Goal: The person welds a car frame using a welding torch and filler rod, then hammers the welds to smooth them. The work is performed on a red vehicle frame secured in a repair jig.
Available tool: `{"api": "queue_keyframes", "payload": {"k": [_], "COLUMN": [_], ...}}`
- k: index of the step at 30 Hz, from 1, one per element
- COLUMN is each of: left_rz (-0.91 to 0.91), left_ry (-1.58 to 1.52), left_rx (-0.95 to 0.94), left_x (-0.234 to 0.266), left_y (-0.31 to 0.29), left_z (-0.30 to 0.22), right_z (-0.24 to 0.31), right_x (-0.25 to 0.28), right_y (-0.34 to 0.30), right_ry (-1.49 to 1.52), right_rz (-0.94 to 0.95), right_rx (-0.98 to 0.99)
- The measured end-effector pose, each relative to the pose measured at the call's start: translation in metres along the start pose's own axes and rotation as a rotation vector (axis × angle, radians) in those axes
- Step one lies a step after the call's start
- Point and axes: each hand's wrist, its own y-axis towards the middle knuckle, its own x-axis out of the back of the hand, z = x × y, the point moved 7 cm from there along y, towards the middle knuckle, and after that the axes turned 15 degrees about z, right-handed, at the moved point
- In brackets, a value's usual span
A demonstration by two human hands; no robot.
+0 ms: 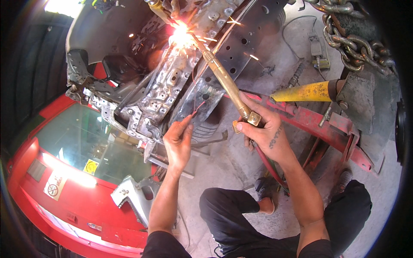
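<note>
My right hand [266,131] is wrapped round the valve end of a brass gas torch [223,77], with a red hose [267,164] running down from it. At the torch's far tip a bright flame [181,38] throws sparks over the bare metal of a car body [165,84]. The glare hides the exact spot on the metal. My left hand [178,144] pinches a thin reddish filler rod [198,107], left of and nearer than the torch. Where the rod's far end lies I cannot tell. Beyond the flame is a brownish, tool-like shape [160,9], too unclear to name.
A red car [103,215] stands at the left, with a loose silver panel [131,198] against it. To the right are a red steel beam [301,114], a yellow cylinder [303,91] and a heavy chain [352,43]. My bent legs [228,210] are below.
</note>
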Motion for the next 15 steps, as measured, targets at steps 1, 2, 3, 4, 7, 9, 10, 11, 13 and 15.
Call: {"api": "queue_keyframes", "payload": {"k": [1, 2, 3, 4, 7, 9, 10, 11, 13, 15], "left_rz": [0.007, 0.015, 0.017, 0.019, 0.027, 0.027, 0.024, 0.021, 0.024, 0.035], "left_ry": [-0.007, -0.014, -0.016, -0.018, -0.045, -0.042, -0.027, -0.013, -0.004, -0.01], "left_rx": [-0.01, -0.02, -0.015, -0.009, 0.022, 0.026, 0.017, 0.008, 0.01, 0.019], "left_x": [-0.002, -0.004, -0.004, -0.005, -0.007, -0.008, -0.009, -0.009, -0.01, -0.012], "left_y": [-0.002, -0.003, -0.005, -0.007, -0.011, -0.013, -0.014, -0.015, -0.017, -0.02], "left_z": [0.001, 0.001, 0.001, 0.001, 0.003, 0.005, 0.007, 0.007, 0.008, 0.01], "right_z": [0.0, -0.001, 0.0, 0.0, 0.0, -0.001, -0.002, -0.002, -0.001, -0.001], "right_x": [0.001, 0.001, 0.0, -0.001, -0.001, -0.001, -0.001, -0.002, -0.001, 0.0], "right_y": [0.0, 0.0, 0.0, -0.001, -0.001, -0.001, -0.001, -0.001, -0.001, -0.001], "right_ry": [-0.004, -0.007, -0.001, 0.005, -0.002, -0.005, -0.002, 0.001, -0.002, 0.0], "right_rz": [-0.001, -0.002, 0.001, 0.003, 0.002, 0.001, 0.003, 0.004, -0.001, -0.002], "right_rx": [0.005, 0.01, 0.0, -0.01, -0.014, -0.007, -0.003, 0.001, -0.013, -0.017]}}
